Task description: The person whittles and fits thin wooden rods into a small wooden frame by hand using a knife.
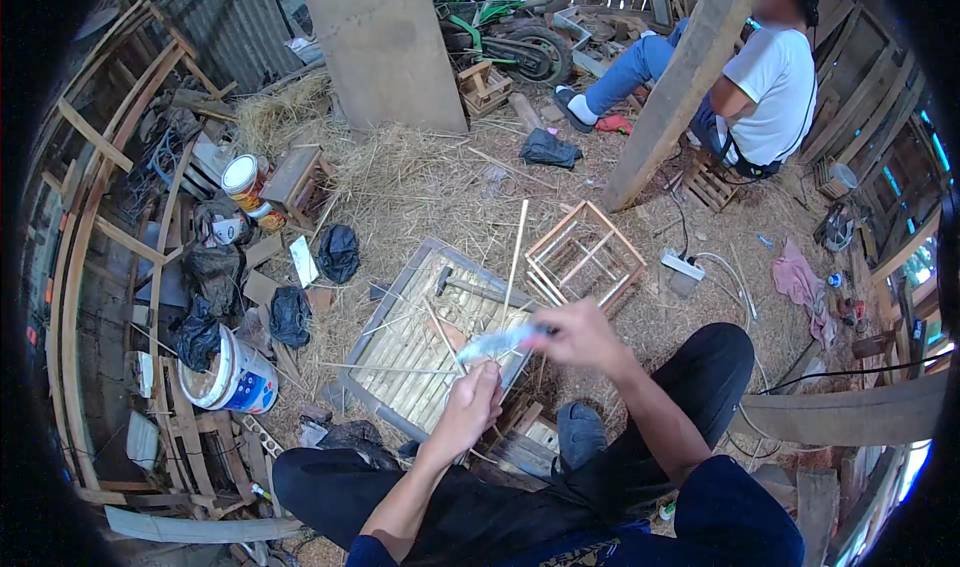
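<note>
My left hand (472,405) is closed in a pinch above a low slatted board (405,392). Between its fingers is a thin wooden strip (443,329), though its gripped end is hidden. To the right, my right hand (582,339) is wrapped around the handle of a knife (495,342). Motion smears its pale blade, which points left just over the left fingertips. On the board lie a hammer (480,289) and several thin strips. A small open wooden frame (585,257) stands beyond my right hand.
A person (768,92) sits beyond a slanted post (680,92). A power strip (683,264) and cables lie right. White buckets (228,372), black bags (338,253) and a wooden box (292,182) are left. A motorbike (510,37) stands at the back, on a straw-strewn floor.
</note>
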